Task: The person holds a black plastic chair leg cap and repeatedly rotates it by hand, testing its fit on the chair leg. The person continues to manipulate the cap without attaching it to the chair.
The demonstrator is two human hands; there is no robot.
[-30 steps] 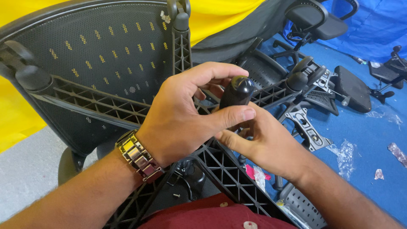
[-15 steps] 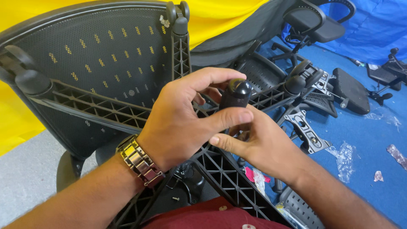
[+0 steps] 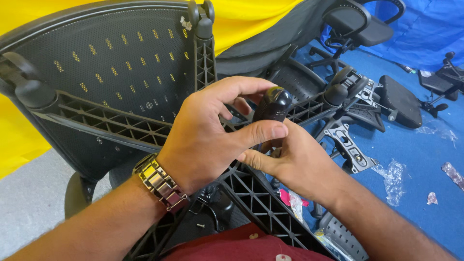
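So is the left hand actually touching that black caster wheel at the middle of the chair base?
Touching. The head view shows the left hand wrapped around the black caster wheel, thumb pressed against its side.

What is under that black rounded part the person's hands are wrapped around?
The black rounded part rises above the ribbed chair base. The left hand and right hand cover its lower end, so what it sits on cannot be seen.

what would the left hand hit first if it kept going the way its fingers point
Almost at once, the black knob: the left hand already curls round it, thumb pressed to its near side. Past the knob, the line probably runs into the ribbed arm of the chair base, though depth there is hard to judge.
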